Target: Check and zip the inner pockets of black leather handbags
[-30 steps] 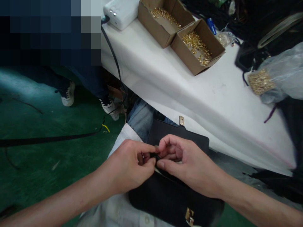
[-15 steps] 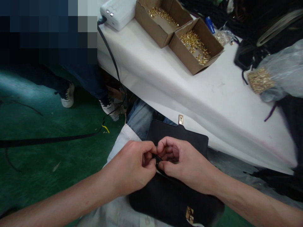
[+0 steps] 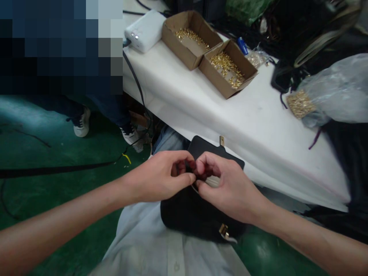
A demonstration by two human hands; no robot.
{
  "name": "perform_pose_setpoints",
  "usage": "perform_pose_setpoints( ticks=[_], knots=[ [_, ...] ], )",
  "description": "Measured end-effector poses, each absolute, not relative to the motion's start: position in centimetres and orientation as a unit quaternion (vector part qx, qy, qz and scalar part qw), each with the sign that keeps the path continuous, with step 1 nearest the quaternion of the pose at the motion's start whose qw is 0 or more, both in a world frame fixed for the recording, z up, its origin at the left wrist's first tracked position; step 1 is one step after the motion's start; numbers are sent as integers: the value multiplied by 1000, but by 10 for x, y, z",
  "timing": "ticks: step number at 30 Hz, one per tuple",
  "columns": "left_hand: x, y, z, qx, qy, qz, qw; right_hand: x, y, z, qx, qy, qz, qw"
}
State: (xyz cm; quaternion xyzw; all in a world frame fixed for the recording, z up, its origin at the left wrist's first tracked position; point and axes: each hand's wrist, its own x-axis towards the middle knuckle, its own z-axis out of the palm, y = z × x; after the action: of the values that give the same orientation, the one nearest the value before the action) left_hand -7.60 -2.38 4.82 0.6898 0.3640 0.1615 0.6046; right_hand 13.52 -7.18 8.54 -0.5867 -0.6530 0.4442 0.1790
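A black handbag (image 3: 189, 214) with gold clasps lies on my lap, its flap (image 3: 211, 151) raised toward the table. My left hand (image 3: 161, 176) and my right hand (image 3: 227, 184) meet above it, fingers curled and pinching a small dark part of the bag between their fingertips. What exactly is pinched is too small to make out. A gold lock plate (image 3: 221, 140) shows at the flap's edge and another clasp (image 3: 224, 231) at the bag's lower front.
A white-covered table (image 3: 218, 111) holds two cardboard boxes (image 3: 189, 38) (image 3: 228, 69) of gold hardware, a white power unit (image 3: 145, 30) with a cable, a bag of gold parts (image 3: 300, 103) and black bags. Another person's legs and shoes (image 3: 82, 122) stand on the green floor at left.
Both hands have lifted slightly and moved toward the flap, staying pinched together. The camera tilted down and the bag sits higher in view.
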Motion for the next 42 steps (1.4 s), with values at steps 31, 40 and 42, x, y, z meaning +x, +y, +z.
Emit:
perform_pose_setpoints(
  ticks=[31, 40, 42],
  knots=[
    [-65, -87, -21, 709, 340, 367, 497, 148, -72, 29, -518, -495, 628, 303],
    [-22, -32, 43, 767, 254, 419, 415, 146, -83, 108, -634, -495, 383, 455],
    [0, -7, 52, 755, 159, 436, 464, 149, -95, 127, -651, -473, 350, 479]
  ],
)
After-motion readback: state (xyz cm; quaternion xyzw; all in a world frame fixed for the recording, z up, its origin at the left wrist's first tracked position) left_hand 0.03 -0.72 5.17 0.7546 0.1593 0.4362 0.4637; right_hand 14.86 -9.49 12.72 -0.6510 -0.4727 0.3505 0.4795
